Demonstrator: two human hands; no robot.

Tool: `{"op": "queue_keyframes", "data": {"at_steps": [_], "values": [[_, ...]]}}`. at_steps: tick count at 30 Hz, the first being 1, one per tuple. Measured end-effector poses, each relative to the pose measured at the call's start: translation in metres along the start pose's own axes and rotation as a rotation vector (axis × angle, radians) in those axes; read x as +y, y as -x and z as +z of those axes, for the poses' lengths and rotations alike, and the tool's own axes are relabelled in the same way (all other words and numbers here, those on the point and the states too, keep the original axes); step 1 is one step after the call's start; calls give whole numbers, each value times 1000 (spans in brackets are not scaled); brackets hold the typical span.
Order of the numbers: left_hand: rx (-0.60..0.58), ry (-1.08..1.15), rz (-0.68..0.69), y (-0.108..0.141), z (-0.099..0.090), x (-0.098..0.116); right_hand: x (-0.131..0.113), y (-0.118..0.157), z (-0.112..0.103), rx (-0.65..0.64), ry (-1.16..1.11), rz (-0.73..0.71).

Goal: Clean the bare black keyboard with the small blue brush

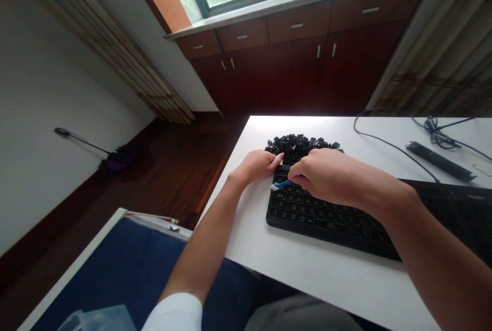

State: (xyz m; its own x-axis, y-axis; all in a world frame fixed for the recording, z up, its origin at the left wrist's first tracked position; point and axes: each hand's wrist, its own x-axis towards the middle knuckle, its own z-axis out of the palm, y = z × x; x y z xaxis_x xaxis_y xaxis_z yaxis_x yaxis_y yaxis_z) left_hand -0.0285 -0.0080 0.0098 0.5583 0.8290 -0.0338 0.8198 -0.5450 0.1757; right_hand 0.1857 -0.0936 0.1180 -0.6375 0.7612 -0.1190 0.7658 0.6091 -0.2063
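A black keyboard [330, 226] with its keycaps off lies on the white table, its bare key sockets showing. My right hand [321, 174] is closed around a blue toothbrush [282, 185], and the white bristle head is at the sockets near the keyboard's left end. My left hand [261, 164] grips the keyboard's far left corner with its fingertips; part of the fingers is hidden. Just beyond both hands sits a heap of loose black keycaps [294, 144], partly covered by my right hand.
On the right of the white table [246, 239] are a black cable [388, 139] and a long black strip [440, 161]. A blue folding bed [126, 264] stands at the left, with a translucent container [103, 318] on it. Cabinets [269, 75] line the window wall.
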Motion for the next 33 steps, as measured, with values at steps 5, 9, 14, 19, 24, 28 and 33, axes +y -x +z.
{"op": "queue_keyframes", "data": {"at_steps": [5, 9, 14, 19, 24, 28, 33], "values": [[2, -1, -4, -1, 1, 0, -5, -2, -4, -12, 38, -7], [1, -4, 5, -1, 2, -1, -9, -1, -4, 3, 59, -26], [2, 2, 7, -1, 1, -1, -11, 3, -6, -39, 11, -12], [-3, 16, 13, -1, 0, 0, -11, 3, -6, -40, 13, -17], [-2, 17, 16, -1, 0, 0, -10, 2, -7, -55, 44, 25], [-5, 0, 7, -2, 1, 0, -8, -1, -7, -25, 66, 49], [-12, -12, -3, -2, -1, 2, -7, -1, -3, 26, 24, 17]]}}
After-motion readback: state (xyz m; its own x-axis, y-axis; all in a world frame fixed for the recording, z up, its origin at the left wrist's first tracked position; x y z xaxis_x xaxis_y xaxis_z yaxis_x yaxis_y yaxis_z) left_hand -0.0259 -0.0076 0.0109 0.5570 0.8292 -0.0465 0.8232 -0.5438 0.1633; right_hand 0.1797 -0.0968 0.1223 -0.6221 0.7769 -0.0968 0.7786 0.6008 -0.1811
